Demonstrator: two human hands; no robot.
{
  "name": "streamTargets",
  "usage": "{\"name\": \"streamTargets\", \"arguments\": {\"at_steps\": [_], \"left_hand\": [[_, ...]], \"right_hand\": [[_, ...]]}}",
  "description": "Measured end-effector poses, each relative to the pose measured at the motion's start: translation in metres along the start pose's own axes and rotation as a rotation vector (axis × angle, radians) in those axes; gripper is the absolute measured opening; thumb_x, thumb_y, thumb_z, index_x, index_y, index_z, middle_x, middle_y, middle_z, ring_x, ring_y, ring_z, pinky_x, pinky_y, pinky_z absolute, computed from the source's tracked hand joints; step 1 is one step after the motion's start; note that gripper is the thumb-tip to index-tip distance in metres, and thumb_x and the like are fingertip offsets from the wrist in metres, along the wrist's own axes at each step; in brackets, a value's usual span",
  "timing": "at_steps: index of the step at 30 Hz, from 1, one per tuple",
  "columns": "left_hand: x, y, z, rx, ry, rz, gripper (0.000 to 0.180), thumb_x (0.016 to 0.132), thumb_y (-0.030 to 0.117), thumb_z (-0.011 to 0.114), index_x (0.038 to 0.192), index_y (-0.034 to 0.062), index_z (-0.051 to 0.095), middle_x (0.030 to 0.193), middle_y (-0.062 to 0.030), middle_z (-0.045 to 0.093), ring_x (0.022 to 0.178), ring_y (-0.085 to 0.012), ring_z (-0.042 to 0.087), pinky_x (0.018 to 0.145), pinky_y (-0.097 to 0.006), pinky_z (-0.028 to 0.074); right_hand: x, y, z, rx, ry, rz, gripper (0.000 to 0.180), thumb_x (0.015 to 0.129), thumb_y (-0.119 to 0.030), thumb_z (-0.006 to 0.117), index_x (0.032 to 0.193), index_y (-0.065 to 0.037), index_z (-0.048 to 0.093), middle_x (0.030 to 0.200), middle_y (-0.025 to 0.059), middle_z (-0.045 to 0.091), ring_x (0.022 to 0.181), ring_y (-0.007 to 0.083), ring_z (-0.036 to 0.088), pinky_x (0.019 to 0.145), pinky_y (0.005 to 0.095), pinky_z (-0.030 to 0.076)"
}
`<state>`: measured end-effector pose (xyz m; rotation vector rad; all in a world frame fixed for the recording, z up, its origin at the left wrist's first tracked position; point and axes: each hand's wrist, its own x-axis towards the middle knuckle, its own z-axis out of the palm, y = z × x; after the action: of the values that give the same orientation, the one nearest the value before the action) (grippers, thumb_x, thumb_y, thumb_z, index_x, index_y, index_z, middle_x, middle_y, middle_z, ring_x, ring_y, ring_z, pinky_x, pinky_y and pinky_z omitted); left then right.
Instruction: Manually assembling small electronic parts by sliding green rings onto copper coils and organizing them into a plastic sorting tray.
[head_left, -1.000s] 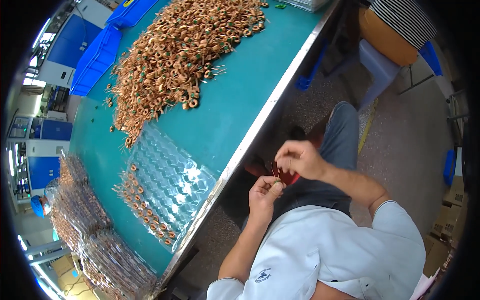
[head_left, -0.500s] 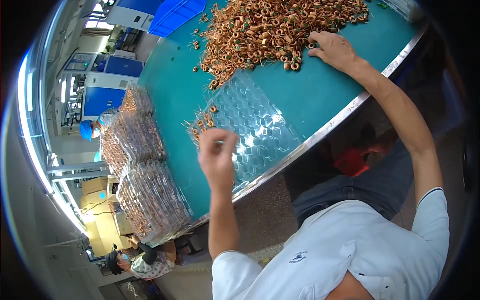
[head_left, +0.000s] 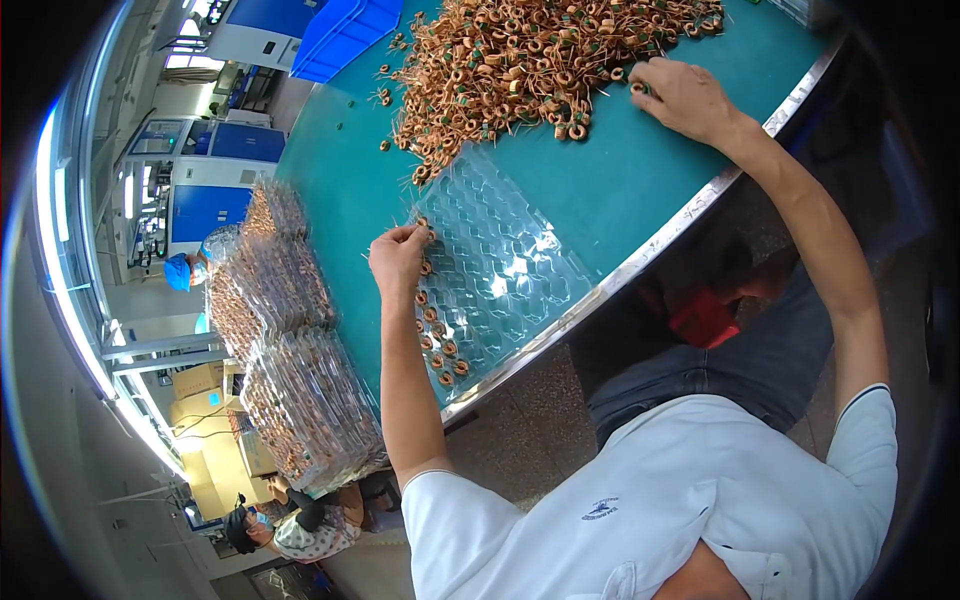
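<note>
My left hand [head_left: 397, 258] is at the left edge of a clear plastic tray [head_left: 500, 230] with rows of pockets, its fingertips pinched on a small copper-wound ring coil [head_left: 424, 228]. Several more ring coils [head_left: 432, 315] sit in the tray's pockets along that edge, below my fingers. My right hand [head_left: 685, 100] is at the right side of a big heap of copper ring coils [head_left: 500, 75] with wire leads. Between its thumb and fingers is one ring coil [head_left: 639, 88], drawn slightly away from the heap.
The green tabletop [head_left: 340, 190] has a pale metal edge [head_left: 690, 212] near me. Tall stacks of filled clear trays [head_left: 305, 400] stand at the left. A blue bin [head_left: 345, 38] is at the far left. Two people, one in a blue cap [head_left: 178, 272], are beyond the stacks.
My left hand has moved left and up to the tray's edge, uncovering the coils in the pockets. My right hand has drawn slightly right from the heap with a coil.
</note>
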<state>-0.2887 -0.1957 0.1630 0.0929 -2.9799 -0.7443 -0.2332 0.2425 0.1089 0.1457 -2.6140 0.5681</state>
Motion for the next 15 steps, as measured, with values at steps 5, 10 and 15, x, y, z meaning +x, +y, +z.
{"name": "streamTargets", "arguments": {"at_steps": [5, 10, 15], "left_hand": [[-0.055, 0.054, 0.01, -0.201, 0.167, 0.233, 0.036, 0.087, 0.012, 0.071, 0.118, -0.0032, 0.062, 0.088, -0.0082, 0.064, 0.07, -0.0126, 0.058, 0.064, -0.027, 0.048], [-0.193, 0.119, 0.059, -0.761, -0.334, 0.268, 0.036, 0.089, 0.0, 0.062, 0.125, 0.0012, 0.058, 0.114, -0.009, 0.059, 0.09, -0.0134, 0.06, 0.076, -0.024, 0.049], [-0.23, 0.14, 0.124, -0.647, -0.388, 0.48, 0.022, 0.085, 0.001, 0.07, 0.106, 0.0005, 0.066, 0.099, -0.0108, 0.061, 0.081, -0.017, 0.06, 0.062, -0.025, 0.048]], "right_hand": [[-0.041, -0.018, -0.041, 0.733, -0.046, 0.264, 0.027, 0.089, -0.02, 0.062, 0.108, 0.0, 0.063, 0.085, 0.0083, 0.068, 0.072, 0.013, 0.065, 0.062, 0.0287, 0.052], [-0.13, -0.05, -0.065, 1.301, -0.308, 0.399, 0.028, 0.093, -0.002, 0.051, 0.12, 0.0, 0.057, 0.104, 0.0079, 0.067, 0.079, 0.0103, 0.064, 0.065, 0.0229, 0.053], [-0.2, -0.064, -0.055, 1.23, -0.357, 0.342, 0.027, 0.09, 0.006, 0.049, 0.115, 0.004, 0.059, 0.099, 0.0108, 0.069, 0.082, 0.0123, 0.066, 0.076, 0.0273, 0.056]]}}
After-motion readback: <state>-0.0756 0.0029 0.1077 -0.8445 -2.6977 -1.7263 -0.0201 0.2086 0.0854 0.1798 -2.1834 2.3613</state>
